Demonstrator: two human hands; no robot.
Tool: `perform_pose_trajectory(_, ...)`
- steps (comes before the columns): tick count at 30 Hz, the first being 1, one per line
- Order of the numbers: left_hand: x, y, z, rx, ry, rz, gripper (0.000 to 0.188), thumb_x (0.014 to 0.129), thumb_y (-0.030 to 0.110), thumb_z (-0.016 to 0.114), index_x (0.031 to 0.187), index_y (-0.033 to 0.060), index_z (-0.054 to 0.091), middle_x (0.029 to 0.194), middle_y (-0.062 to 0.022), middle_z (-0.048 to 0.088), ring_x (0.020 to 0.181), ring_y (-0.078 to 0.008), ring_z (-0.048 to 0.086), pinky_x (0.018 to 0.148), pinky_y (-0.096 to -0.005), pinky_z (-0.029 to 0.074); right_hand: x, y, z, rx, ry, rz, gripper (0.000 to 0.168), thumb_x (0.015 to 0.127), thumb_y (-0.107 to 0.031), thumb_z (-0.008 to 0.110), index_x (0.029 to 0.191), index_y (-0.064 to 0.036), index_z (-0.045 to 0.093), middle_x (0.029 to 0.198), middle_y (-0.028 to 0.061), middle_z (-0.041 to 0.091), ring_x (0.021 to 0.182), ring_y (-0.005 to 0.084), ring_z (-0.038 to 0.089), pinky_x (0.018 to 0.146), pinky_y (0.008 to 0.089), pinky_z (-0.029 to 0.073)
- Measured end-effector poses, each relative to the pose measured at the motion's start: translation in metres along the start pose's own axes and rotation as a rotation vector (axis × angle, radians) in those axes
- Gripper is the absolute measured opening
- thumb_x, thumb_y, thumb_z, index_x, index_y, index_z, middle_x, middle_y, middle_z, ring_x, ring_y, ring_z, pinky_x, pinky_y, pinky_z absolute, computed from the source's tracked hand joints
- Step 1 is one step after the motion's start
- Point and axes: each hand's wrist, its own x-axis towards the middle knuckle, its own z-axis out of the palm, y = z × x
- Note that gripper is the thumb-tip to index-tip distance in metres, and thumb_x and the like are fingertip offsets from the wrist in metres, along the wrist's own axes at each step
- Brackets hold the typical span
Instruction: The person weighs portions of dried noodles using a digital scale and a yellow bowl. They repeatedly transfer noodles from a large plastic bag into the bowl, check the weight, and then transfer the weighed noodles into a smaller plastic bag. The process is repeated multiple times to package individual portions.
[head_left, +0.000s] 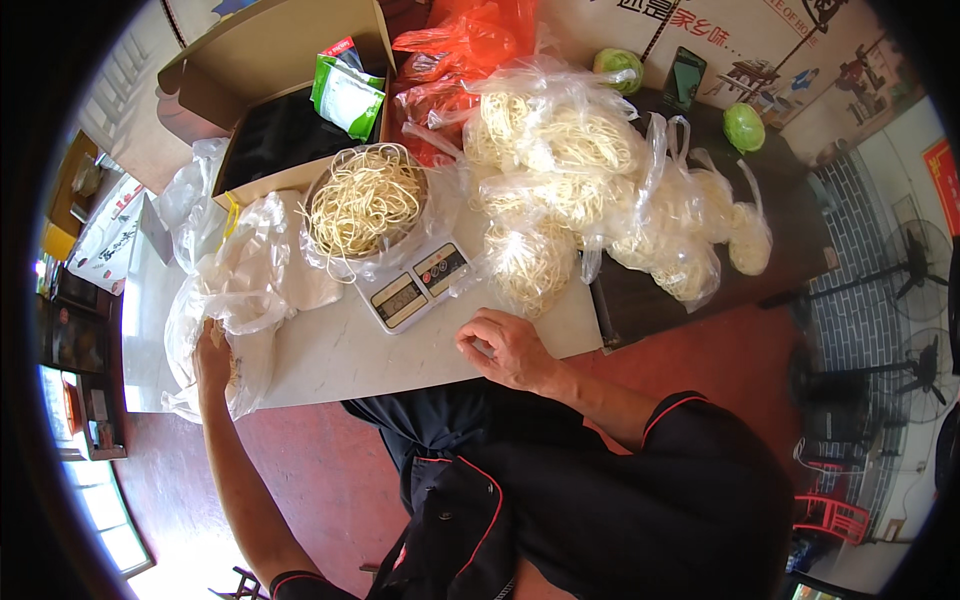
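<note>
My left hand (214, 356) reaches into the mouth of a white plastic bag (255, 367) at the table's left front. Its fingers are partly hidden by the plastic, so whether they grip anything does not show. Curled and holding nothing visible, my right hand (506, 349) hovers or rests near the table's front edge. Between the hands stands a digital kitchen scale (412, 289) with a lit display. On it sits a bowl lined with clear plastic and heaped with pale noodles (367, 199); a few strands hang over the rim. Bagged noodles (529, 262) lie just beyond my right hand.
Many clear bags of noodles (577, 146) are piled back right, some on a dark table (787, 217). Behind are red plastic bags (465, 45), two cabbages (744, 127) and a propped phone (684, 79). An open cardboard box (285, 169) holds a green-and-white pouch (349, 97).
</note>
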Motion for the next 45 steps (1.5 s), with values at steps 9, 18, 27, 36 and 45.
perform_pose_trajectory(9, 0.014, -0.033, -0.024, 0.235, 0.025, 0.163, 0.031, 0.095, 0.017, 0.058, 0.123, 0.0028, 0.059, 0.111, -0.0238, 0.067, 0.105, -0.0451, 0.062, 0.09, -0.0526, 0.047, 0.001, -0.001, 0.001, 0.01, -0.016, -0.009, 0.013, 0.084, -0.003, 0.072, 0.09, -0.009, 0.062, 0.082, 0.0041, 0.061, 0.066, 0.0231, 0.062, 0.059, 0.0337, 0.05)
perform_pose_trajectory(18, 0.002, 0.005, -0.028, 0.18, -0.161, -0.03, 0.039, 0.095, 0.017, 0.061, 0.13, -0.0016, 0.058, 0.109, -0.0285, 0.069, 0.104, -0.0425, 0.067, 0.087, -0.0475, 0.05, 0.001, 0.003, -0.001, -0.009, 0.007, -0.031, 0.013, 0.084, -0.003, 0.072, 0.09, -0.009, 0.062, 0.082, 0.0044, 0.061, 0.066, 0.0235, 0.062, 0.059, 0.0339, 0.051)
perform_pose_trajectory(27, 0.012, -0.02, -0.027, 0.162, 0.156, 0.172, 0.03, 0.105, 0.012, 0.046, 0.131, -0.0011, 0.054, 0.107, -0.0233, 0.068, 0.098, -0.0381, 0.068, 0.083, -0.0443, 0.052, 0.001, 0.001, -0.001, 0.011, -0.011, 0.015, 0.013, 0.084, -0.004, 0.072, 0.09, -0.009, 0.062, 0.082, 0.004, 0.061, 0.066, 0.0232, 0.062, 0.059, 0.034, 0.051)
perform_pose_trajectory(36, -0.002, 0.015, -0.058, -0.02, 0.249, 0.188, 0.018, 0.104, 0.006, 0.047, 0.122, 0.0035, 0.051, 0.105, -0.0198, 0.066, 0.094, -0.0344, 0.067, 0.08, -0.0424, 0.053, 0.0, 0.001, 0.0, 0.009, -0.01, 0.002, 0.012, 0.084, -0.004, 0.072, 0.089, -0.009, 0.062, 0.082, 0.0043, 0.061, 0.066, 0.0236, 0.062, 0.059, 0.0345, 0.05)
perform_pose_trajectory(45, -0.003, 0.023, -0.06, -0.081, 0.26, 0.235, 0.032, 0.098, -0.002, 0.048, 0.129, 0.0044, 0.054, 0.105, -0.0174, 0.069, 0.094, -0.0333, 0.069, 0.082, -0.0414, 0.054, 0.0, 0.004, 0.0, 0.005, -0.002, -0.002, 0.013, 0.084, -0.004, 0.072, 0.09, -0.009, 0.063, 0.082, 0.0048, 0.061, 0.067, 0.0244, 0.062, 0.059, 0.0351, 0.05)
